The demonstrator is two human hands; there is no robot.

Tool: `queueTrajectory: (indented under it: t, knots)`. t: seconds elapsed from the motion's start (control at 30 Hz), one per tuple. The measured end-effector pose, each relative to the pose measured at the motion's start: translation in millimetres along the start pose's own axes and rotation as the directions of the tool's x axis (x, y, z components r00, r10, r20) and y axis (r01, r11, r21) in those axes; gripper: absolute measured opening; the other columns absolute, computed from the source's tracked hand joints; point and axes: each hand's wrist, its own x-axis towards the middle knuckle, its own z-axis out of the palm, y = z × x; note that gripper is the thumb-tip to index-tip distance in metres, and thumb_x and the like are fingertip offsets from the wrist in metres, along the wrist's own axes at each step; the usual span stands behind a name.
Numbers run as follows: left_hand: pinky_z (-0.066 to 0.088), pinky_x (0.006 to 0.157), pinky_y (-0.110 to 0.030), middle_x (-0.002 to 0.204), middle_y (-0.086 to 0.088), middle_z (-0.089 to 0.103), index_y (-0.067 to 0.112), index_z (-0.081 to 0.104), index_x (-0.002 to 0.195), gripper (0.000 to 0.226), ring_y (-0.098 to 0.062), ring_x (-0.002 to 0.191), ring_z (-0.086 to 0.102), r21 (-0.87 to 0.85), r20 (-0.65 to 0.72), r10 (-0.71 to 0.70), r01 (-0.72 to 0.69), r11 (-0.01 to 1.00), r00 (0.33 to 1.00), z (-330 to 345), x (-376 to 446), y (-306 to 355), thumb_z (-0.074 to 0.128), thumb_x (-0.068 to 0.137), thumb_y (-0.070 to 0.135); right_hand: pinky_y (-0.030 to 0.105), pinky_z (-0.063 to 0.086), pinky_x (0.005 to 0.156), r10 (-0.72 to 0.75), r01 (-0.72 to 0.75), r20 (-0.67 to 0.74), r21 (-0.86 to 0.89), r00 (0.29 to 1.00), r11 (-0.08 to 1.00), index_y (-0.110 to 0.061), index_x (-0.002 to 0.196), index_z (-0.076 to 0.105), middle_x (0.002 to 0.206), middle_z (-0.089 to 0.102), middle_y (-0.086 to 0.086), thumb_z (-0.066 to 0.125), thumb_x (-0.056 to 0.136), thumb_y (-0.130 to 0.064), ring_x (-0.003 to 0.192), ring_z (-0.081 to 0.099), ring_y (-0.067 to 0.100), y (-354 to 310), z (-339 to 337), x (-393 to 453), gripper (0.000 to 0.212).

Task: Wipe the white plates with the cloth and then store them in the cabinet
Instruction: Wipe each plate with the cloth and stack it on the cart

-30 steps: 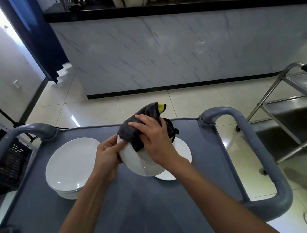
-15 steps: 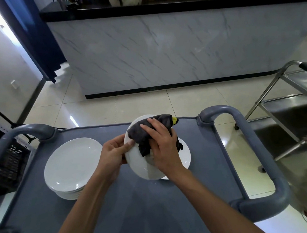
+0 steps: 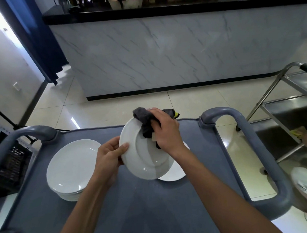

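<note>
My left hand [image 3: 109, 155] grips the tilted white plate [image 3: 143, 160] by its rim; my right hand [image 3: 166, 132] presses the bunched gray cloth [image 3: 146, 123] against it above the cart [image 3: 138, 207].

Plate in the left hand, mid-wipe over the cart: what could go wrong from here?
1. The left hand grips the tilted plate only at its left rim, while the right hand presses the grey cloth near the far edge; a hard push could lever it loose.
2. It hangs directly over another plate lying on the cart, so a slip could chip both.
3. The stack of plates sits close to the left elbow's path.
</note>
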Motion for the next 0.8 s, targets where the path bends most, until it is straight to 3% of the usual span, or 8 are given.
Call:
queueTrajectory:
  t: [0.13,0.33,0.47,0.67,0.8]
  knots:
    - [0.057,0.063,-0.029,0.104,-0.020,0.072,0.003,0.071,0.117,0.029,-0.027,0.086,0.067,-0.079,-0.043,0.008,-0.011,0.997,0.999,-2.8,0.4,-0.4,0.061,0.090,0.005,0.051,0.042,0.102,0.088,-0.086,-0.025,0.083,0.996,0.993,-0.028,0.124,0.062,0.121,0.065,-0.016,0.048,0.099,-0.013,0.115,0.057,0.013,8.2,-7.7,3.8,0.032]
    - [0.057,0.065,-0.027,0.098,-0.010,0.073,0.002,0.069,0.114,0.025,-0.023,0.084,0.065,-0.214,-0.130,-0.005,-0.023,0.977,0.991,-5.6,6.8,2.0,0.057,0.093,0.004,0.046,0.047,0.099,0.159,-0.142,-0.069,0.203,0.985,0.969,-0.029,0.123,0.063,0.115,0.067,-0.017,0.048,0.099,-0.011,0.112,0.059,0.011,19.8,-10.2,-6.6,0.033]
    - [0.057,0.065,-0.026,0.096,-0.005,0.074,0.006,0.070,0.114,0.024,-0.018,0.083,0.066,-0.272,-0.175,-0.034,-0.015,0.962,0.984,-4.9,11.6,2.4,0.054,0.096,0.003,0.047,0.056,0.083,0.170,-0.138,-0.098,0.274,0.980,0.952,-0.036,0.123,0.063,0.109,0.066,-0.021,0.049,0.096,-0.011,0.102,0.063,0.009,21.9,-8.1,-15.9,0.038]
    - [0.058,0.066,-0.024,0.095,-0.001,0.075,0.007,0.069,0.116,0.026,-0.013,0.081,0.069,-0.338,-0.218,-0.053,-0.024,0.941,0.974,-3.3,15.7,1.6,0.051,0.098,0.002,0.035,0.044,0.106,0.110,-0.076,-0.115,0.263,0.987,0.962,-0.025,0.134,0.059,0.128,0.061,-0.015,0.057,0.093,-0.009,0.120,0.054,0.007,25.6,4.4,-30.8,0.045]
    - [0.058,0.067,-0.024,0.094,-0.002,0.074,0.009,0.071,0.111,0.023,-0.014,0.079,0.068,-0.347,-0.249,-0.064,-0.028,0.937,0.966,-0.3,18.3,1.4,0.053,0.097,0.003,0.036,0.032,0.118,0.152,-0.141,-0.064,0.159,0.986,0.977,-0.025,0.146,0.049,0.155,0.041,-0.005,0.063,0.094,-0.021,0.143,0.034,0.012,31.5,18.5,-44.8,0.054]
